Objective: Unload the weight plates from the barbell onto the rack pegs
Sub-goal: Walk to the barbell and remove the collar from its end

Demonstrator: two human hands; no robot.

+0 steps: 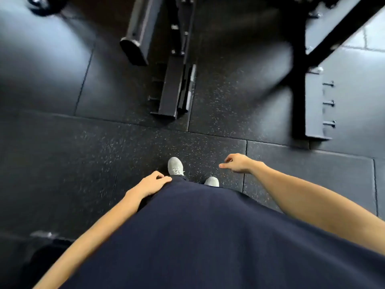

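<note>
1. One dark navy shirt [208, 236] fills the near bottom of the view.
2. Two bare hands. Left hand [153, 183] rests on the shirt hem, fingers loosely bent, holding nothing.
3. Right hand [237, 163] hangs free over the floor, fingers loosely curled, thumb out, holding nothing.
4. Two grey shoes: one [175, 166] forward between the hands, one [211, 181] just behind it, mostly hidden by the shirt.
5. Black speckled rubber floor tiles [93, 153], seams visible.
6. One rack upright [314, 105] far right, well beyond the right hand; three short pegs [329, 104] on its side, all bare.
7. One black frame base [170, 90] far centre, ahead of both hands.
8. One dark round shape [43, 4] top left, blurred, maybe a weight plate; cannot tell. Well apart from both hands.
9. Barbell: cannot make one out.
</note>
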